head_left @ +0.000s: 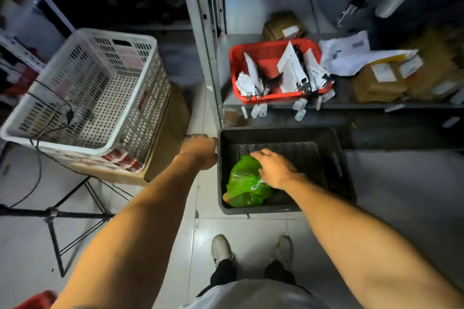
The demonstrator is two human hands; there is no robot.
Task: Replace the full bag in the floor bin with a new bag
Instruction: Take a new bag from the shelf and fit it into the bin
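Where the black floor bin (281,133) sits on pale glossy tiles (251,238), a rectangular ribbed plastic tub, a crinkled translucent green bag (244,187) (knotted at the top) lies in its near-left corner. Over that bag the right hand (275,169) is curled with its fingers on the plastic, seemingly gripping it near the knot. Against the bin's left rim the left hand (199,149) is pressed, fingers bent round the edge. Behind the bin, a grey metal shelf (211,63) holds a red perforated basket (236,70) of papers and clips; left of the bin stands a white lattice crate (88,98).
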